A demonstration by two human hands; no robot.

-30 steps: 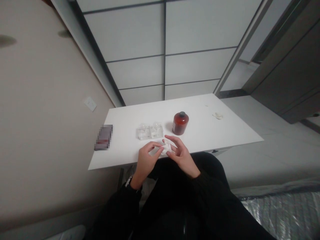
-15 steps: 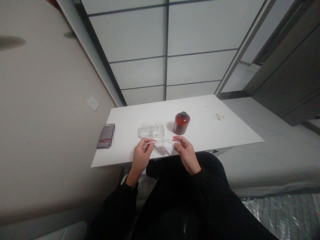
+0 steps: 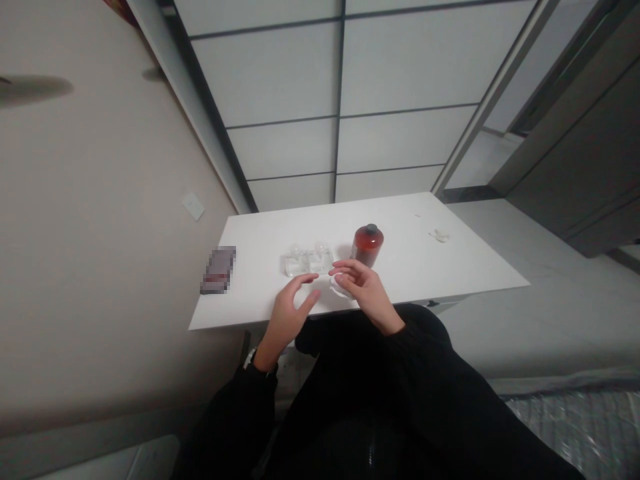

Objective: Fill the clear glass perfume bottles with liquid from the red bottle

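On my feed, a white tissue [image 3: 339,288] sits at lower centre of the counter [image 3: 400,230], mostly hidden under the curled right hand [image 3: 363,290], so I can't tell its long axis or whether it's pinched. The left hand [image 3: 287,317] hovers open, fingers spread, just beside it.

Just above stands a clear two-cell container [image 3: 309,261], contents unreadable. An amber bottle [image 3: 367,245] stands close behind the right fingers. A pixelated object [image 3: 219,270] lies left, a white scrap [image 3: 439,235] far right.
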